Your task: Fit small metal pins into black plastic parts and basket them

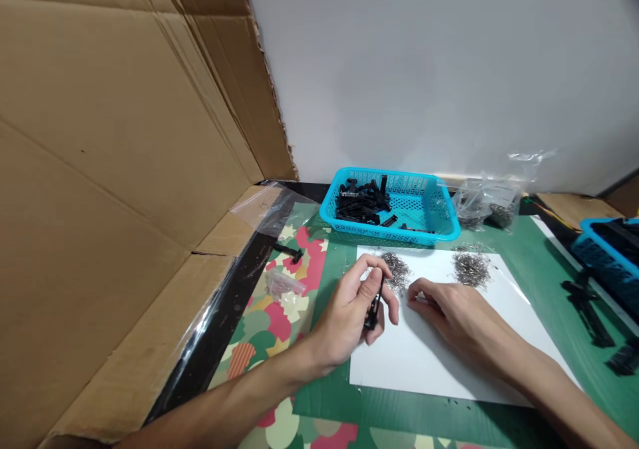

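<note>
My left hand (357, 302) is closed around a slim black plastic part (373, 310), held tilted above the left edge of a white sheet (424, 362). Over the middle of that sheet is my right hand (444, 306), its thumb and fingertips pinched together. Whatever lies between those fingertips is hidden or too small to make out. Just behind my left hand sits a pile of tiny metal pieces (396, 271), partly covered by the fingers. A second pile of small metal pieces (470, 269) lies beyond my right hand.
A blue basket (389, 234) with black parts (362, 203) stands at the back. Clear bags (492, 203) are beside it. Another blue basket (604, 263) and loose black parts (589, 309) lie at right. A cardboard wall (124, 136) borders the left; a small bag (284, 286) lies nearby.
</note>
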Available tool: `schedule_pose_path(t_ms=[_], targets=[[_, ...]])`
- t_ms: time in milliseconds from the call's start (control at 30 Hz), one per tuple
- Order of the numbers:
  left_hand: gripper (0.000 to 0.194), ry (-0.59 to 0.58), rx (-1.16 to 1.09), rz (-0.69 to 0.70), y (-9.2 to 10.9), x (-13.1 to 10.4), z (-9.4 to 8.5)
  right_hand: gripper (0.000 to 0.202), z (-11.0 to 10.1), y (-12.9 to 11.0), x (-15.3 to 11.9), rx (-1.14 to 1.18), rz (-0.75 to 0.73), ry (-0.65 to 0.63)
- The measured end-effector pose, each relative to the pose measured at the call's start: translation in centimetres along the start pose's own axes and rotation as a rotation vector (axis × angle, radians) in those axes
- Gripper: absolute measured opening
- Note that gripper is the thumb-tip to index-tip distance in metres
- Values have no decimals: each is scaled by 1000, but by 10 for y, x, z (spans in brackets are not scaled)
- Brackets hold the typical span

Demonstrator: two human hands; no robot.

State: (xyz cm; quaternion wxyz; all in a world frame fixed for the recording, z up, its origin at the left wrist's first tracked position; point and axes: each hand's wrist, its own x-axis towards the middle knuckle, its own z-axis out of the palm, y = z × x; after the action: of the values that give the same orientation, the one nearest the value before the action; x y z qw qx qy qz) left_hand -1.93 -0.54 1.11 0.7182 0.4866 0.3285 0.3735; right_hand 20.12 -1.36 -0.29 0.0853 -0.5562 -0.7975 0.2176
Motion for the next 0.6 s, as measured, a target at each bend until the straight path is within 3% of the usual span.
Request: schedule_pose_path(t_ms=[167, 300, 433, 600], targets=[[47, -6, -43, -97, 4, -1, 0, 21, 10, 5, -3, -196, -75, 16], [62, 16, 7, -92, 1, -2, -3, 17, 13, 6, -5, -161, -97, 8], [44, -48, -75, -61, -4, 1, -4, 18, 4, 4, -8, 150, -59, 26], [45, -42, -80, -85, -5, 3, -3, 31, -10, -5, -11, 693, 13, 68]])
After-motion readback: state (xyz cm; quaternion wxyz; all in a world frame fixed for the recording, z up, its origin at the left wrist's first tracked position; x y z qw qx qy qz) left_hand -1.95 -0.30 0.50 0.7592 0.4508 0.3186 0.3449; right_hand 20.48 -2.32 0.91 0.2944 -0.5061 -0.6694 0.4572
